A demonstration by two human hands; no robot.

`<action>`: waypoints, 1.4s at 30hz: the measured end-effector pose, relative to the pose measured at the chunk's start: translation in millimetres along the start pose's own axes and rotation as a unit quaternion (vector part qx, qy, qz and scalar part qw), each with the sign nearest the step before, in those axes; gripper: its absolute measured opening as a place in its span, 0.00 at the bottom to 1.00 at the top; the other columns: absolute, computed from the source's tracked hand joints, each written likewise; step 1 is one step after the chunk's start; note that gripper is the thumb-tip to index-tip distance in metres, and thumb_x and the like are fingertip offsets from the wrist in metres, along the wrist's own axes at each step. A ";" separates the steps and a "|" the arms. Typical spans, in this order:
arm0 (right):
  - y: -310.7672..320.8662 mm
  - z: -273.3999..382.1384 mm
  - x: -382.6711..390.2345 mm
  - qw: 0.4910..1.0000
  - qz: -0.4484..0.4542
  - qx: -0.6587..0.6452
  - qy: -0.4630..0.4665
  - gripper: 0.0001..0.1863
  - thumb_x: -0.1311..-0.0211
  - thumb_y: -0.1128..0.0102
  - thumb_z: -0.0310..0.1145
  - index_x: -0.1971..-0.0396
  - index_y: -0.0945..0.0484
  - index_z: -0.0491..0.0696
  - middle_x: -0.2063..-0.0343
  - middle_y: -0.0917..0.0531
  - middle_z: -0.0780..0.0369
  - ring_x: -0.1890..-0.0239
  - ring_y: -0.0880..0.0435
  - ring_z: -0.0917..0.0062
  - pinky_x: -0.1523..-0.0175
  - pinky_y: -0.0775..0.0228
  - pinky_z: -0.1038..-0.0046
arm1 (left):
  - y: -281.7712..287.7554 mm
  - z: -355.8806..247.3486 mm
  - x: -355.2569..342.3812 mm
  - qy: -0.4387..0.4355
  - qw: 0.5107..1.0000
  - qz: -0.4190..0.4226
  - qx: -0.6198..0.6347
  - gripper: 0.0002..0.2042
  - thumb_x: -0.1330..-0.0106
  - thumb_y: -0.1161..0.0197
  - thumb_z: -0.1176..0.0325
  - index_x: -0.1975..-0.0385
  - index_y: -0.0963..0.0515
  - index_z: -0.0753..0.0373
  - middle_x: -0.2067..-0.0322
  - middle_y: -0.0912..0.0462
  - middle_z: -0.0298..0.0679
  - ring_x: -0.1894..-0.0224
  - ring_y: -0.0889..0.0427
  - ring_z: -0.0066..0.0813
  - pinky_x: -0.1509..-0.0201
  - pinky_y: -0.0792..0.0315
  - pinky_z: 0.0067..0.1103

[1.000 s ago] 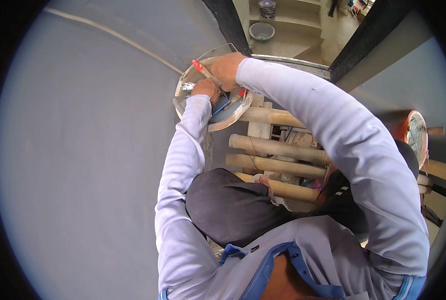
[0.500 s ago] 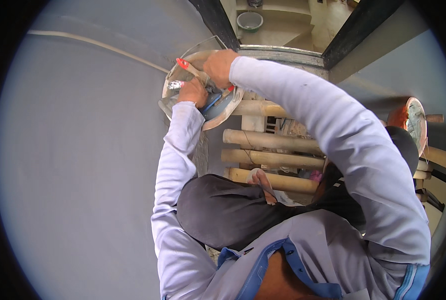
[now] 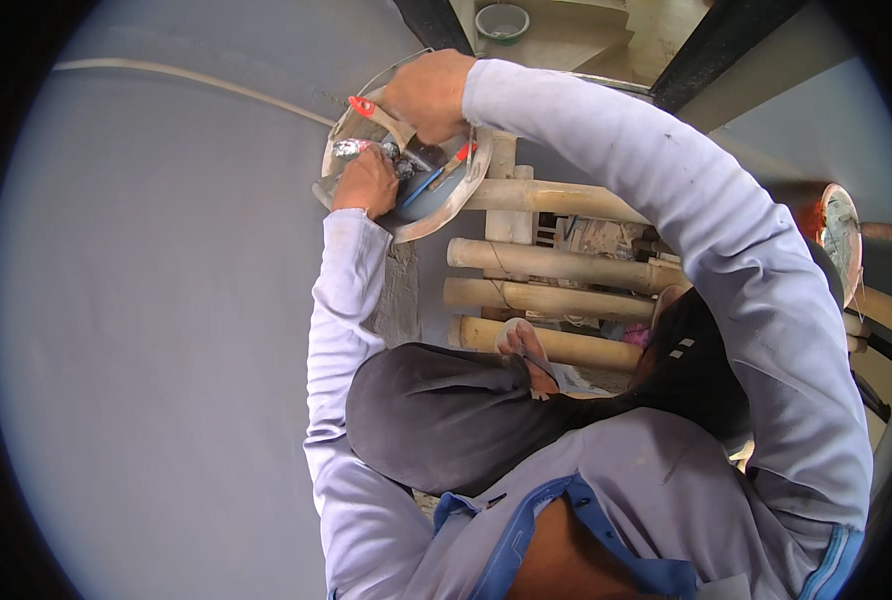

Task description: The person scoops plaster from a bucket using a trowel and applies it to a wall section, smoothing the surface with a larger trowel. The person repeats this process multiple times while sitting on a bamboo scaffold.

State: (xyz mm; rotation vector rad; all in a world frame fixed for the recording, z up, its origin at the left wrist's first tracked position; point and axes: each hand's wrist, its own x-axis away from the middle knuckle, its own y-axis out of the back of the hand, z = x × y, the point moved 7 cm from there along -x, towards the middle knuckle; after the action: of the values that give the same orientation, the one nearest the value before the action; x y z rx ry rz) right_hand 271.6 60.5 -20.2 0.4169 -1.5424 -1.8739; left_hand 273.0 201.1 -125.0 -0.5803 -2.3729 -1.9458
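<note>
A pale bucket (image 3: 450, 208) with a wire handle holds bluish-grey material and tools. My left hand (image 3: 364, 183) is inside its near left part, fingers closed on crumpled silver foil (image 3: 352, 147). My right hand (image 3: 431, 90) is curled over the bucket's upper right, beside a red-tipped paintbrush (image 3: 396, 128); what its fingertips grip is unclear. A second red-tipped brush (image 3: 451, 162) and a blue-handled tool (image 3: 421, 187) lie to the right of my left hand.
Bamboo poles (image 3: 556, 263) form a platform beside my feet, with clutter below. A grey wall (image 3: 146, 300) with a pale cable runs along the left. An orange bucket (image 3: 816, 215) stands at the right. Beyond a dark-framed opening are steps and a basin (image 3: 502, 22).
My right hand has moved up and left over the bucket. My left hand has shifted slightly left and down from half a second ago. The view has shifted a little.
</note>
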 end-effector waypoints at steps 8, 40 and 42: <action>-6.2 -15.6 0.4 0.999 -0.011 0.025 -0.028 0.12 0.62 0.34 0.28 0.72 0.17 0.41 0.71 0.16 0.52 0.66 0.15 0.59 0.64 0.23 0.62 | -1.3 -13.5 1.5 0.009 0.999 -0.007 0.043 0.14 0.33 0.55 0.65 0.65 0.28 0.72 0.81 0.21 0.53 0.82 0.19 0.40 0.69 0.27 0.34; -3.4 -2.5 0.9 0.999 0.006 0.001 -0.032 0.11 0.61 0.37 0.27 0.71 0.17 0.44 0.71 0.16 0.53 0.68 0.15 0.60 0.64 0.23 0.62 | 7.9 -20.6 35.8 0.059 0.998 -0.010 0.013 0.16 0.35 0.48 0.62 0.63 0.26 0.73 0.65 0.21 0.62 0.58 0.21 0.58 0.54 0.29 0.41; 1.6 6.1 6.6 1.000 0.000 -0.001 -0.018 0.10 0.61 0.37 0.27 0.73 0.17 0.43 0.72 0.16 0.52 0.69 0.15 0.59 0.65 0.23 0.62 | 5.8 -22.0 36.6 0.046 0.999 -0.010 0.012 0.17 0.37 0.45 0.61 0.62 0.25 0.73 0.64 0.21 0.62 0.58 0.22 0.58 0.53 0.29 0.40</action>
State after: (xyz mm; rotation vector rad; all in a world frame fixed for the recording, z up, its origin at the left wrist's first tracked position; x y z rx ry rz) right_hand 263.5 60.5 -16.0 0.3854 -1.5642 -1.8923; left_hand 235.8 191.0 -105.6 -0.4580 -2.3534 -1.9042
